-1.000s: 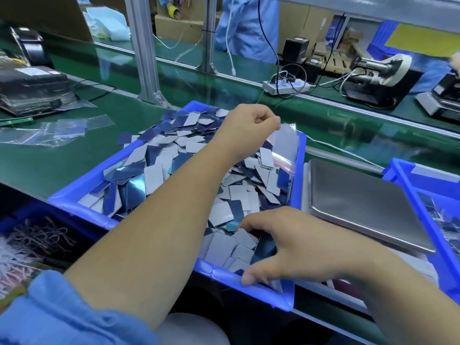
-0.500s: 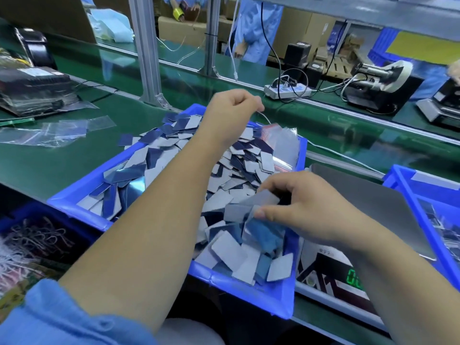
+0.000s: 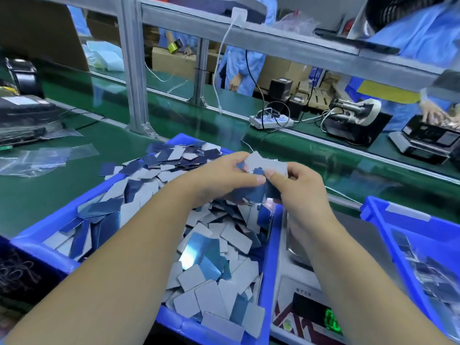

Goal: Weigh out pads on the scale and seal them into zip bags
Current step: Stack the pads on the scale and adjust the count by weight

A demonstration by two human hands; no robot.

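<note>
Both your hands hold a bunch of pads above the blue bin.

Your left hand (image 3: 224,175) and right hand (image 3: 296,185) meet, fingers curled, pinching a clump of grey and blue pads (image 3: 263,168) between them. Below them the bin (image 3: 37,235) is heaped with loose pads; the scale (image 3: 293,277) sits under your right forearm on the table (image 3: 37,195).

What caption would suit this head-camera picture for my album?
Both hands, left and right, hold a bunch of pads above the blue bin, beside the scale.
</note>
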